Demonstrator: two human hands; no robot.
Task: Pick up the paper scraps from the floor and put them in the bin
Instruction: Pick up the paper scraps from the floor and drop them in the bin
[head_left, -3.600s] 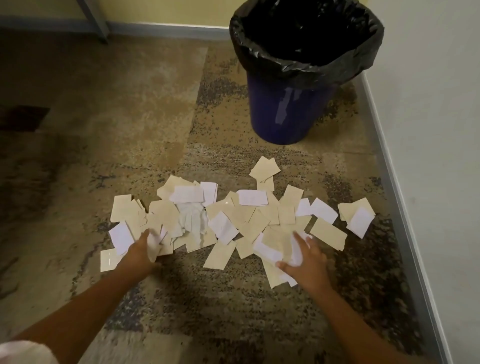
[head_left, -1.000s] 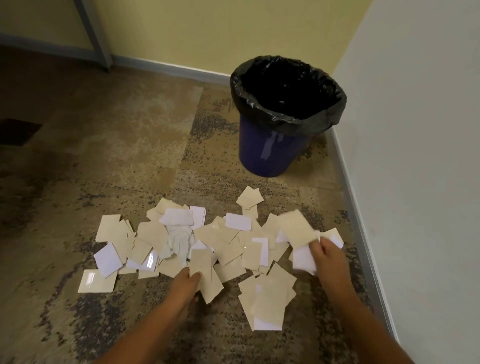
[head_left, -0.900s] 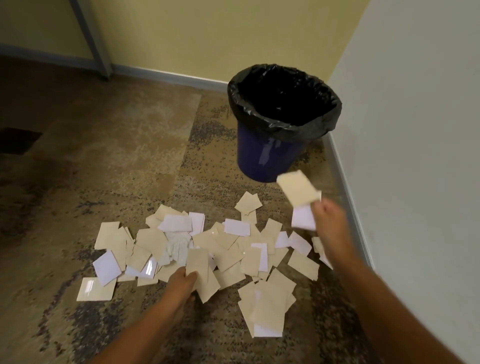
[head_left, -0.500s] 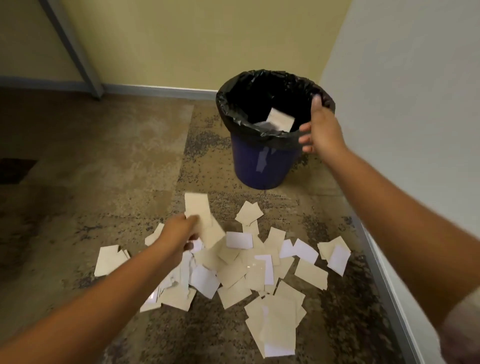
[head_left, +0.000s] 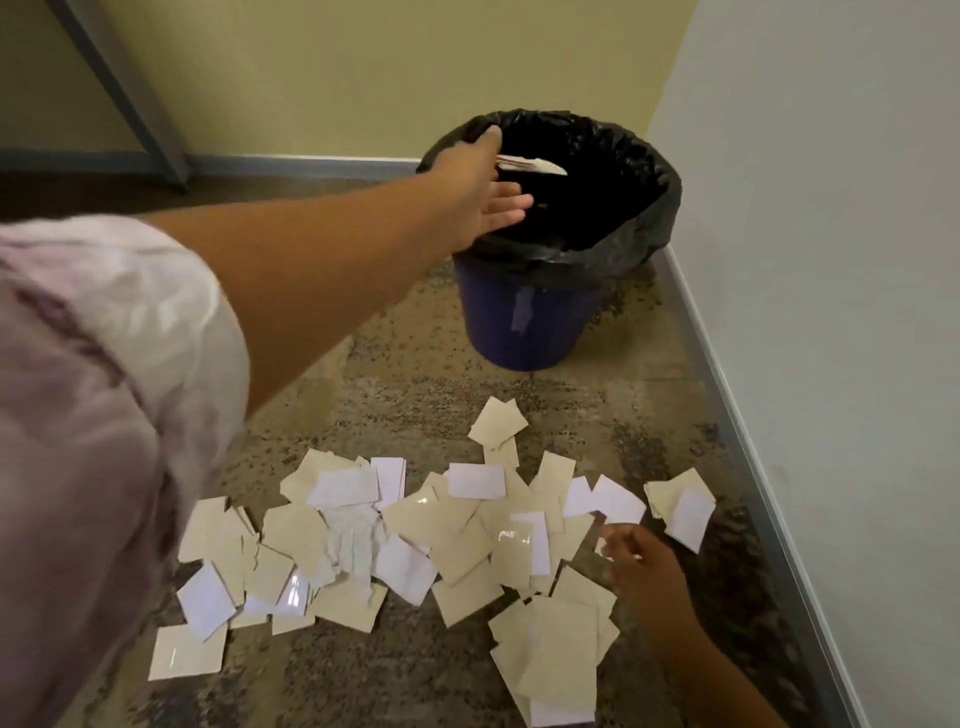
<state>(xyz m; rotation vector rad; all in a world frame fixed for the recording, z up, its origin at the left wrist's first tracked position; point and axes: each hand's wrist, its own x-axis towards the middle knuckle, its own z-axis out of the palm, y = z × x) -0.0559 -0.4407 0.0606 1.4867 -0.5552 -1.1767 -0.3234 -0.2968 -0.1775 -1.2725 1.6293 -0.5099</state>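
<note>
A blue bin (head_left: 524, 322) lined with a black bag (head_left: 639, 208) stands in the corner. My left hand (head_left: 480, 182) reaches over its left rim with fingers spread. A few scraps (head_left: 535, 166) hang in the air in the gap between thumb and fingers, over the bin's mouth. Several beige and white paper scraps (head_left: 447, 540) lie spread on the floor in front of the bin. My right hand (head_left: 641, 564) hovers low over the right end of the pile, fingers apart, with nothing visible in it.
A white wall and grey skirting (head_left: 748, 467) run along the right, close to the pile. A yellow wall closes the back. A grey metal leg (head_left: 124, 93) slants at the far left. The speckled brown floor (head_left: 415, 374) lies between pile and bin.
My left hand has carried scraps from the pile up to the bin and opened over it. My right hand has dropped from the bin's rim to the pile's right end.
</note>
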